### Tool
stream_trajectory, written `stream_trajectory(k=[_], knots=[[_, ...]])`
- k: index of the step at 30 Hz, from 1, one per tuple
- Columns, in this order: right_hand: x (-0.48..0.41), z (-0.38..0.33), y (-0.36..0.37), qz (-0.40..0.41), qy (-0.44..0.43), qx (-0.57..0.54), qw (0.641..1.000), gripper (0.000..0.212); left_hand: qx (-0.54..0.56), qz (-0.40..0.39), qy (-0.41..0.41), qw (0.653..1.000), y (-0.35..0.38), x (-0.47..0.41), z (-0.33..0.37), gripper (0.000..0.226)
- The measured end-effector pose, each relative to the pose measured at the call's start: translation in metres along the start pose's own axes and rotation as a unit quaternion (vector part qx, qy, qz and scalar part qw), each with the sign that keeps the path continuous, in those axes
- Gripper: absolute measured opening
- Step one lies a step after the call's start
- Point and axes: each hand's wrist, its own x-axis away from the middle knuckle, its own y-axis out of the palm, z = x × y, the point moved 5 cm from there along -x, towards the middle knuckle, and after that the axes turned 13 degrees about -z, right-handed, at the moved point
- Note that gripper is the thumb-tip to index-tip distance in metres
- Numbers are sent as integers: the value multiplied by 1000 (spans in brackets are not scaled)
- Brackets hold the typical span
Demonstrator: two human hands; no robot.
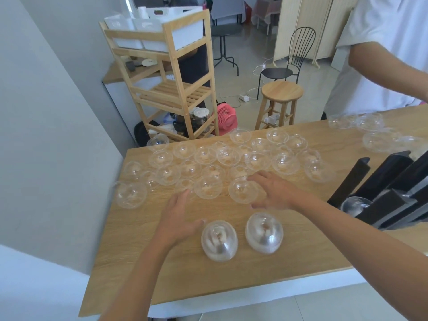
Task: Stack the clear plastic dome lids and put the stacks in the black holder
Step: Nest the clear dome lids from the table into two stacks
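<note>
Two bare forearms reach in from the bottom of the frame over a light wooden table [129,256]. Low in the centre stand two stacks of clear plastic dome lids, the left stack [218,240] and the right stack [264,232], side by side and apart. The left hand [178,218] hovers flat just left of the left stack, fingers straight and spread, holding nothing. The right hand [275,193] is also open and empty, with its fingertips at the edge of a single clear dome lid [242,191]; whether they touch it cannot be told. Beyond the hands, many loose clear dome lids [208,156] lie scattered across the middle of the table, and a further cluster of lids [370,130] sits at the upper right. The black slotted holder [382,188] stands at the right edge, with clear lids [355,205] already in one channel. A second person in a white shirt [382,54] stands at the upper right.
</note>
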Motion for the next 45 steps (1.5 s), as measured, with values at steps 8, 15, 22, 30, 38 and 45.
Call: stream_trajectory(k=[8, 15, 22, 30, 38, 45], knots=[[-63, -22, -7, -95, 12, 130, 987, 111, -315, -106, 1, 943, -14, -77, 28, 116], [-86, -30, 0, -158, 32, 235, 959, 121, -467, -160, 26, 869, 0, -121, 49, 113], [-93, -23, 6, -156, 24, 238, 958, 113, -527, -154, 50, 834, 8, -138, 49, 92], [-93, -17, 15, -168, 22, 207, 964, 109, -536, -141, 90, 827, 9, -134, 49, 84], [-88, -18, 15, -150, 16, 189, 970, 102, -561, -145, 81, 811, 10, -128, 55, 73], [-57, -9, -7, -38, 5, 17, 999, 97, -366, -136, 73, 918, -4, -118, 54, 93]])
